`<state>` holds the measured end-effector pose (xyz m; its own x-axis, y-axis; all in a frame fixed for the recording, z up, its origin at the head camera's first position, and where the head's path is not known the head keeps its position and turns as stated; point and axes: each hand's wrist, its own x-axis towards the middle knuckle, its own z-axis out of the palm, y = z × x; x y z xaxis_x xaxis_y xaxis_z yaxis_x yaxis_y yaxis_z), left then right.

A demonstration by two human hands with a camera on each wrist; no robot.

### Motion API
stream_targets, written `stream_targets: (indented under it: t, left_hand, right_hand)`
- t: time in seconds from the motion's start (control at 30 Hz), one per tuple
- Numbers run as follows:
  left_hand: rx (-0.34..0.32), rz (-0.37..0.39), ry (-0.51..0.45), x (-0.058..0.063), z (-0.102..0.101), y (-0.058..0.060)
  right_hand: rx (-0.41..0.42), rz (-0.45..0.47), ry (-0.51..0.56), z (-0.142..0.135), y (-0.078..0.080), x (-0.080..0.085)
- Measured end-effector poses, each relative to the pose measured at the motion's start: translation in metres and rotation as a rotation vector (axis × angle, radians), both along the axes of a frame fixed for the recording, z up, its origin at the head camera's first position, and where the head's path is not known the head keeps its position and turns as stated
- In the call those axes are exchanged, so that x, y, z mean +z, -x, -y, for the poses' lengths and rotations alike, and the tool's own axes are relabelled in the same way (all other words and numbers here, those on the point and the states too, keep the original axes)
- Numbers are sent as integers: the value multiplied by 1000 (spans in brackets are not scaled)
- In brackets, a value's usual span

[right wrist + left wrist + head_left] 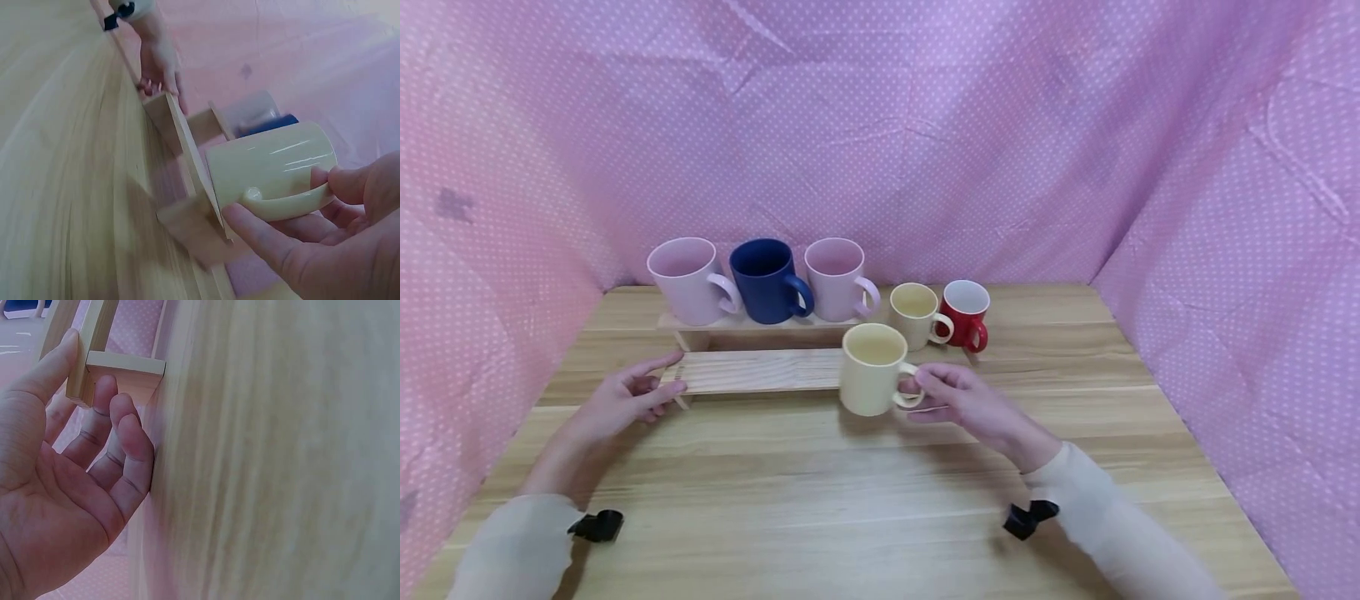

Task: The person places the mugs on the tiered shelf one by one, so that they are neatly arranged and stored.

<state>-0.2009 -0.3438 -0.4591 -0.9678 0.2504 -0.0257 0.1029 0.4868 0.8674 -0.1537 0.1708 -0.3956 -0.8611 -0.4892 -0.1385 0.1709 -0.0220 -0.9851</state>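
Note:
A two-tier wooden rack (752,372) stands on the table. My left hand (628,392) grips the left end of its lower front board; in the left wrist view the thumb (62,359) lies along the board's edge. By its handle, my right hand (966,402) holds a large cream mug (870,379), upright at the right end of that board. The right wrist view shows the mug (275,169) with its base close against the board (194,156). On the upper tier sit a pale pink mug (688,287), a navy mug (763,287) and another pale pink mug (833,287).
Right of the upper tier stand a smaller cream mug (910,321) and a red mug with a white inside (958,321), side by side behind my right hand. Pink dotted cloth (880,150) hangs around the back and sides of the wood-grain table (820,500).

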Motion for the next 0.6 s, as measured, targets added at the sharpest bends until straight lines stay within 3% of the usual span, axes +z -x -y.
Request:
stream_targets:
  t: [0.2,0.6]
  left_hand:
    - [-6,-5,7,-1,2,2]
    - [-9,21,3,-1,1,4]
  right_hand:
    - [65,12,34,42,6,0]
    - [69,-45,40,119,17,7]
